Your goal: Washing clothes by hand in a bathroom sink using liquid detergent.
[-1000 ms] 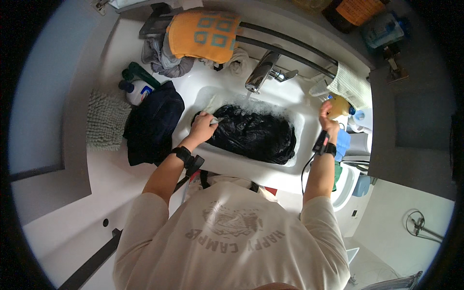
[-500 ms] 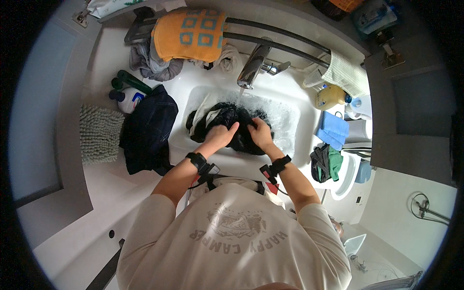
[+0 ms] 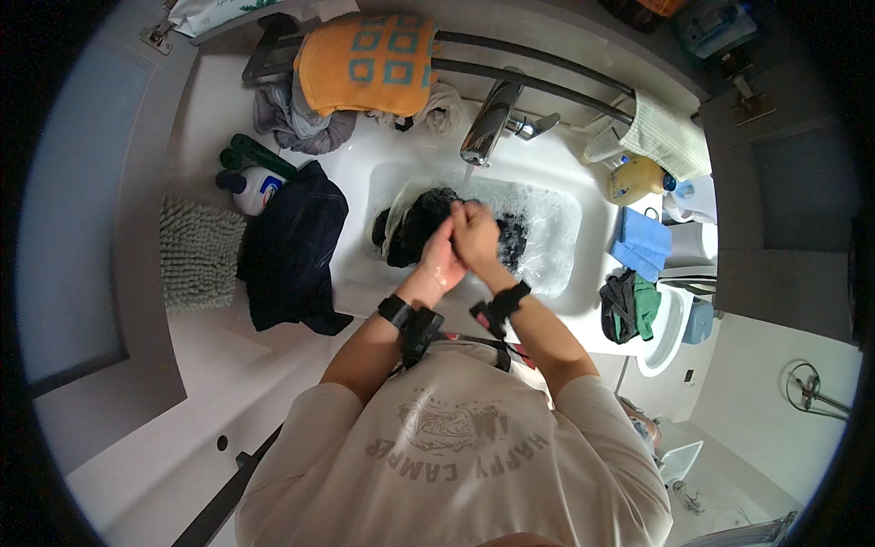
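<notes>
A wet black garment with off-white edging (image 3: pixel 417 228) lies bunched in the white sink (image 3: pixel 351 260), in shallow, bubbly water. My left hand (image 3: pixel 441 262) and my right hand (image 3: pixel 476 239) are pressed together over its right part, below the running tap (image 3: pixel 490 123). The right fingers are curled closed round a bit of the black cloth, mostly hidden by the hands. My left hand is closed against the right one, its fingertips out of sight behind it. Black straps with small devices circle both wrists.
Dark jeans (image 3: pixel 296 255), a grey chenille mat (image 3: pixel 200 255) and a white bottle (image 3: pixel 255 190) lie left. An orange towel (image 3: pixel 365 68) hangs on the rail behind. Right stand a yellow bottle (image 3: pixel 633 182), a folded blue cloth (image 3: pixel 641 244) and black-green cloths (image 3: pixel 631 305).
My hands, apart on the black garment before, have come together over it. The right hand has moved left and turned inward. The whole view has shifted slightly.
</notes>
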The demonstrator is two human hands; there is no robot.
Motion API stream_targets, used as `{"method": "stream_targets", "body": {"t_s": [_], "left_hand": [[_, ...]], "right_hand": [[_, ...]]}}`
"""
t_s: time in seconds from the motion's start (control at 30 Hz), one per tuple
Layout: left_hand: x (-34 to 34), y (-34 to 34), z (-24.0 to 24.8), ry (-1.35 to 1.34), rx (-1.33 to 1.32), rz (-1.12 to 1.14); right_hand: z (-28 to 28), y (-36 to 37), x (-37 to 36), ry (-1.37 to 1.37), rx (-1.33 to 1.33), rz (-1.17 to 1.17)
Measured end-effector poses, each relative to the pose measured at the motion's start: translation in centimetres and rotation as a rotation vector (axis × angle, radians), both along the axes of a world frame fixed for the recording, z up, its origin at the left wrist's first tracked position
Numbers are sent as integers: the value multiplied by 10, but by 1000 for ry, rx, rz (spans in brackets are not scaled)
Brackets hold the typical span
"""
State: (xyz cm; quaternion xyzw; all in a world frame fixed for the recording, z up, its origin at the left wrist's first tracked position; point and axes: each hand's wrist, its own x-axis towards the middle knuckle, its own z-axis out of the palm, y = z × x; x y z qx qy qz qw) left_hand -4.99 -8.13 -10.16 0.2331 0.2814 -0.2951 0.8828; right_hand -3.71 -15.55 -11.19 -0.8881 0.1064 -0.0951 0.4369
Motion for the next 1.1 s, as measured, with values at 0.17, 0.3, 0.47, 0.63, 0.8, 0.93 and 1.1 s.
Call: {"method": "stream_targets", "body": {"t_s": [0.17,0.3,0.47,0.63,0.8,0.93,1.1], "left_hand": [[8,22,-34,-63,51,5],[2,-6,21,117,307,-58],[11,36,-45,-197,-248,-85],[5,8,-35,194,210,-26],[-2,23,-18,-5,-35,-359],[-8,21,-45,484,144,-248],[35,64,-115,341,92,151]], "right_hand": [[16,20,-8,50,114,118],[-4,-15,28,136,-65,-155],[21,26,-11,78,87,84],[-4,-31,37,100,-139,-70],[-22,-140,52,62,344,-412],[-19,-177,39,-28,1136,-580],[-7,-194,26,-22,1509,-470]]}}
